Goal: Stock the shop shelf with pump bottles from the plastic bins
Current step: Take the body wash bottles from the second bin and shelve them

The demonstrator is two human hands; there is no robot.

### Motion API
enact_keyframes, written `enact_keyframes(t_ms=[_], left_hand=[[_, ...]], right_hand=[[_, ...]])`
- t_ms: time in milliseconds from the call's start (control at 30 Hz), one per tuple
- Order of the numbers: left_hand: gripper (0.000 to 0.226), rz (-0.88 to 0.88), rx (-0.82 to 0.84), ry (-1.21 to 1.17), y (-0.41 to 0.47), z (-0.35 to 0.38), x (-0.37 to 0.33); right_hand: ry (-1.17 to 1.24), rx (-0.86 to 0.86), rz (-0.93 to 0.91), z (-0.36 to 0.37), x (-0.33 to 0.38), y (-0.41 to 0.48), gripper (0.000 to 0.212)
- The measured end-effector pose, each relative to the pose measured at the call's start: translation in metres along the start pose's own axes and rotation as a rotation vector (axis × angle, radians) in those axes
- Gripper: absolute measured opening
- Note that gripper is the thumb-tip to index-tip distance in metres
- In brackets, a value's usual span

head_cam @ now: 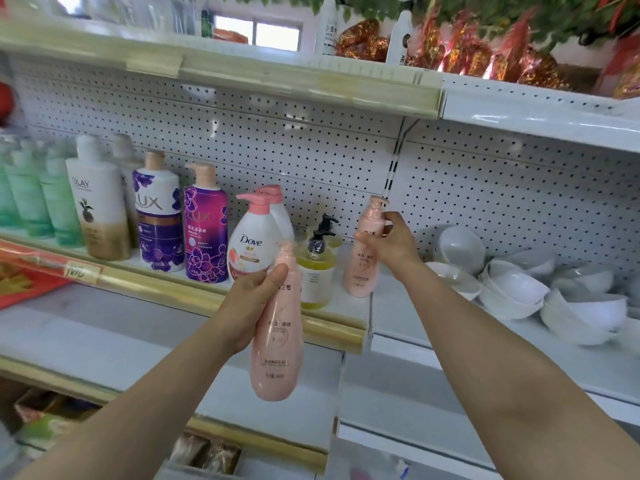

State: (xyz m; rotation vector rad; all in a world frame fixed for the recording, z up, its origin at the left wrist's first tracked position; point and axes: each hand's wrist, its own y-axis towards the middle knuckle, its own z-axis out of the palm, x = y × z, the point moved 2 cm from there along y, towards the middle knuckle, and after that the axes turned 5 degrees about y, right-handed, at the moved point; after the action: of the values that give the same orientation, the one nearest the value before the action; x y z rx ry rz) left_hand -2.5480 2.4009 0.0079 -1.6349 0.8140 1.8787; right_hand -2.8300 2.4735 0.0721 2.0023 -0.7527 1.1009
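Pump bottle (277, 344) in your left grip (251, 299), second pump bottle (362, 271) in your right grip (389, 244) at the shelf (348, 306).
Head view: your left grip wraps the upper body of the pink pump bottle, thumb across its front, and holds it in the air in front of the shelf's gold edge, pump end up and slightly tilted. Your right grip is curled round the neck of the second pump bottle, also pink, which is upright with its base at the shelf board, at the right end of the row, just beside a yellow bottle (315, 271) with a black pump. Further left stand a Dove bottle (249, 244), two purple Lux bottles (206, 237), an Olay bottle (100, 209) and green bottles (31, 199). To the right, white bowls (512, 289) are stacked in the next bay.
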Motion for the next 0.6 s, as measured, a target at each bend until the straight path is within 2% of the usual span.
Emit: enact_keyframes(t_ms=[333, 500, 567, 600], left_hand=[[0.081, -0.012, 0.009, 0.028, 0.015, 0.018, -0.004], [0.071, -0.011, 0.023, 0.007, 0.020, 0.035, -0.017], [0.063, 0.006, 0.038, -0.008, 0.021, 0.045, -0.026], [0.062, 0.014, 0.035, -0.016, 0.022, 0.048, -0.030]], right_hand=[[-0.013, 0.031, -0.028, 0.001, -0.006, 0.007, 0.068], [0.081, 0.126, 0.022, -0.007, -0.002, 0.000, 0.084], [0.074, 0.084, 0.018, -0.015, 0.006, -0.005, 0.084], [0.083, 0.008, 0.012, -0.021, 0.012, -0.010, 0.084]])
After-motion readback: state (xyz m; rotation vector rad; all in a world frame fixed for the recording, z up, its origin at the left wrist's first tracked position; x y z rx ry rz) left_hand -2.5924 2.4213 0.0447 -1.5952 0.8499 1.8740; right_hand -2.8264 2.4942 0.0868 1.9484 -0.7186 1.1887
